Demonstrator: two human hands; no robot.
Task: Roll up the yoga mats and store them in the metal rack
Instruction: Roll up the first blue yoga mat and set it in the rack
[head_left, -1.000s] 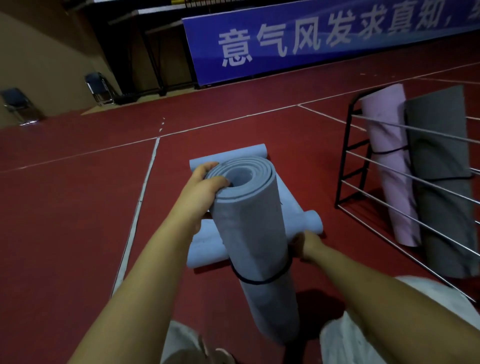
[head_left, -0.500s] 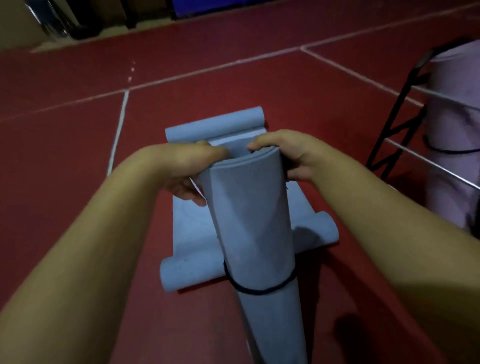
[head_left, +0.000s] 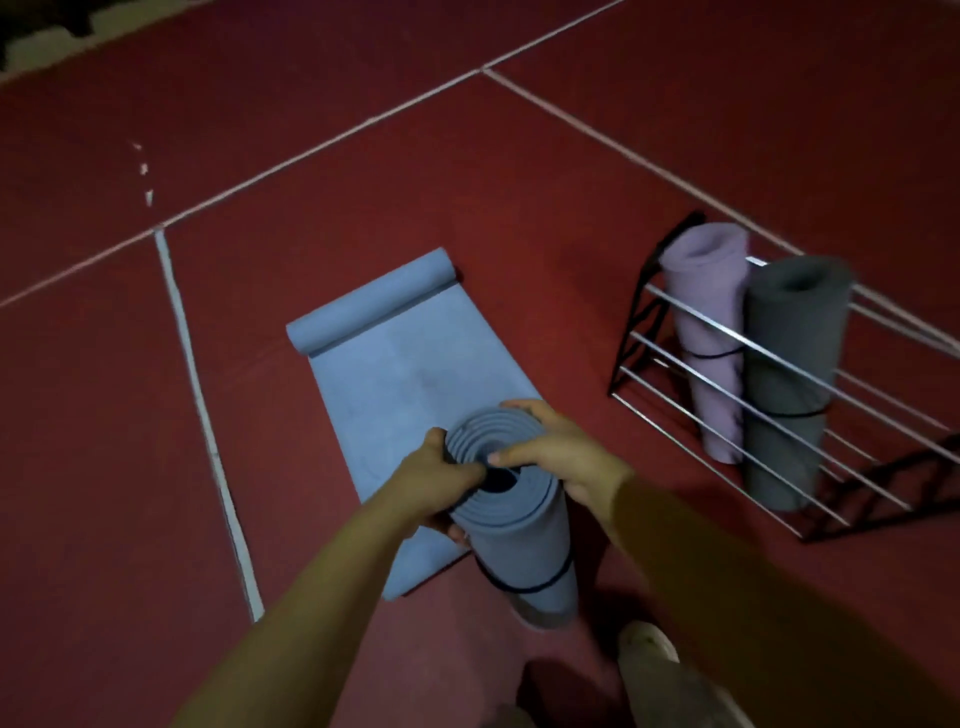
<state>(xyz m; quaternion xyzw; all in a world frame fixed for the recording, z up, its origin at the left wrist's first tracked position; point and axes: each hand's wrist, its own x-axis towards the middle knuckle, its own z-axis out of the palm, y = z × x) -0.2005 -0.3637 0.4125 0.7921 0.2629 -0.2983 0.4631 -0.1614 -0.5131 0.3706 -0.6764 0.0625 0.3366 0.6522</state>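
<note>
Altogether two hands (head_left: 441, 480) gripping one rolled blue mat (head_left: 511, 540), two mats racked (head_left: 748, 353)

Both hands (head_left: 498, 470) curled, gripping

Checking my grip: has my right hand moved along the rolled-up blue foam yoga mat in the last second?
Yes. The right hand has moved up the rolled-up blue foam yoga mat, from level with its black elastic band to the top rim.
</note>
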